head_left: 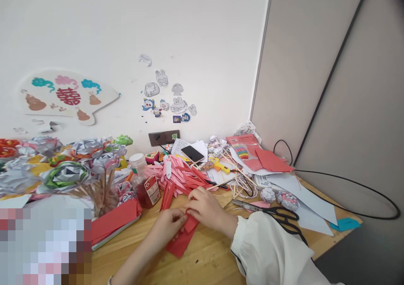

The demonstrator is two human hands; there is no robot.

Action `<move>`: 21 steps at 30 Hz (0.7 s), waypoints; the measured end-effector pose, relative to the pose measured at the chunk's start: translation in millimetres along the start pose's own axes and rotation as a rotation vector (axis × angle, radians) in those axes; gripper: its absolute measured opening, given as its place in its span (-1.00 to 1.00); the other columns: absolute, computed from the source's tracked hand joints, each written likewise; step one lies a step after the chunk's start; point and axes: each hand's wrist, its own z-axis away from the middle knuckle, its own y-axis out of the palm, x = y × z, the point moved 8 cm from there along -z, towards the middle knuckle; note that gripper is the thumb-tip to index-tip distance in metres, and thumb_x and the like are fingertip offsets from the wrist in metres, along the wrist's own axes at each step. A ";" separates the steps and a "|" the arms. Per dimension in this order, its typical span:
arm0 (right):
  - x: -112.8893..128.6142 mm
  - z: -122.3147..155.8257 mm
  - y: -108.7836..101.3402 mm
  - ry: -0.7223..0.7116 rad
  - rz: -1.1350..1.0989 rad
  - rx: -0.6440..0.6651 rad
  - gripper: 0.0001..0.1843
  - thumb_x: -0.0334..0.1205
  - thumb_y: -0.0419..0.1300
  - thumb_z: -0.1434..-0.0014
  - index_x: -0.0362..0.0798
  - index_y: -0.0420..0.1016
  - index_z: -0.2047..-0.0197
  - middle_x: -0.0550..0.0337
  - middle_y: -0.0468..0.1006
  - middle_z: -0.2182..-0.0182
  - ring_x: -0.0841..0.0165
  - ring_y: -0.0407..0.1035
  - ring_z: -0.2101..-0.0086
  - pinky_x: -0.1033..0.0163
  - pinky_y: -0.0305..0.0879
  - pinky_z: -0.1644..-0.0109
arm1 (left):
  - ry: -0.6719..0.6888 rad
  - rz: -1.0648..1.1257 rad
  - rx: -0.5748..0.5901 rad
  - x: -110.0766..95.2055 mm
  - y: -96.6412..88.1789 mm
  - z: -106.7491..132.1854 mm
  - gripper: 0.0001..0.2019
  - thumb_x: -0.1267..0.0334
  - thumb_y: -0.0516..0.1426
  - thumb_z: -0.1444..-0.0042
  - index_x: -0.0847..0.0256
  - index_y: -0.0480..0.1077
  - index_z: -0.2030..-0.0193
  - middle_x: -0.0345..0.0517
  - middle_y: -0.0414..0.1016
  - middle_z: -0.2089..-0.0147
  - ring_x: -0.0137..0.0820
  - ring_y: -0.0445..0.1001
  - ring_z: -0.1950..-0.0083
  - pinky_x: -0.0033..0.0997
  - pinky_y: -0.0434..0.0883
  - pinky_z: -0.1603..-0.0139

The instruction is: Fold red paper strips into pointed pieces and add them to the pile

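A sheet of red paper [181, 245] lies on the wooden table in front of me, one part of it folded over. My left hand [170, 225] pinches its edge between thumb and fingers. From the other side my right hand [205, 209] grips the folded part, fingers bent down over it. The two hands nearly meet, so the fold between them is partly hidden. Just behind them is a heap of pink and red folded paper strips [179, 173]. A jar of dark red contents [147, 192] with a label stands behind my left hand.
Black-handled scissors [274, 212] lie beside my right sleeve. Stacked red paper [115, 221] sits at left, near a bunch of paper flowers [67, 175]. Farther back are a phone [192, 153], a yellow glue gun [221, 166] and bead strings [244, 188]. A black cable [356, 179] loops at right.
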 end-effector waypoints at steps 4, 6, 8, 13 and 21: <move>6.1 0.2 -19.0 -0.058 0.097 -0.080 -0.82 -0.30 -0.03 -0.10 -0.04 0.39 0.33 0.17 0.32 0.44 0.37 0.13 0.34 0.23 0.05 0.25 | -0.039 0.253 -0.090 7.0 -12.8 -6.1 -0.73 0.05 0.06 0.15 0.24 0.28 0.59 -0.34 0.27 0.81 -0.51 0.23 0.75 -0.57 0.16 0.70; 7.7 1.6 -19.7 -0.097 0.123 -0.080 -0.81 -0.31 -0.05 -0.10 -0.04 0.38 0.31 0.18 0.33 0.47 0.37 0.14 0.37 0.24 0.05 0.28 | -0.062 0.353 -0.118 7.2 -19.1 -6.5 -0.74 0.05 0.10 0.20 0.25 0.28 0.56 -0.32 0.31 0.79 -0.51 0.27 0.73 -0.55 0.22 0.66; 9.8 3.3 -14.0 -0.144 0.113 -0.050 -0.80 -0.31 -0.06 -0.11 -0.04 0.36 0.27 0.19 0.35 0.49 0.38 0.15 0.39 0.27 0.07 0.32 | -0.095 0.444 -0.141 6.8 -23.4 -5.5 -0.74 0.08 0.14 0.25 0.25 0.28 0.55 -0.30 0.35 0.76 -0.49 0.32 0.70 -0.52 0.28 0.61; 5.6 4.7 -3.0 -0.089 0.020 -0.061 -0.80 -0.24 -0.04 -0.12 -0.05 0.36 0.25 0.19 0.41 0.45 0.41 0.20 0.40 0.32 0.10 0.35 | -0.129 0.648 -0.162 5.2 -22.2 -3.4 -0.71 0.14 0.21 0.33 0.22 0.22 0.52 -0.26 0.44 0.67 -0.43 0.44 0.58 -0.49 0.36 0.51; -5.1 3.3 -4.1 0.062 -0.058 -0.130 -0.80 -0.14 0.04 -0.07 -0.02 0.44 0.38 0.20 0.36 0.52 0.41 0.18 0.42 0.31 0.07 0.35 | -0.142 0.707 -0.135 0.3 -13.3 1.8 -0.80 0.21 0.17 0.19 0.20 0.20 0.49 -0.25 0.49 0.59 -0.45 0.48 0.50 -0.50 0.40 0.41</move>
